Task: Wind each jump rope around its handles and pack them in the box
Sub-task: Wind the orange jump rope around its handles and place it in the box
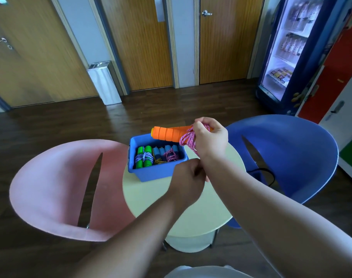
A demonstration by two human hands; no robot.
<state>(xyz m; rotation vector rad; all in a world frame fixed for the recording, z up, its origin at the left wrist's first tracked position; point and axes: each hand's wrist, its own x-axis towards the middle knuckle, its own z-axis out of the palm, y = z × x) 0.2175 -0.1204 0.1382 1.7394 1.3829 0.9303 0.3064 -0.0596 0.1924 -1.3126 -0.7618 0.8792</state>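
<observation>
My right hand grips orange jump-rope handles, held sideways above the blue box. Pink rope is wound round the handles beside my fingers. A strand of it runs down to my left hand, whose curled fingers pinch the rope just right of the box. Inside the box lie a green-handled rope bundle with purple-white cord and blue-handled bundles with yellow and pink cord. The box stands on a small round cream table.
A pink chair stands left of the table and a blue chair right of it, with a black cord lying on its seat. Beyond are dark wood floor, wooden doors, a steel bin and a drinks fridge.
</observation>
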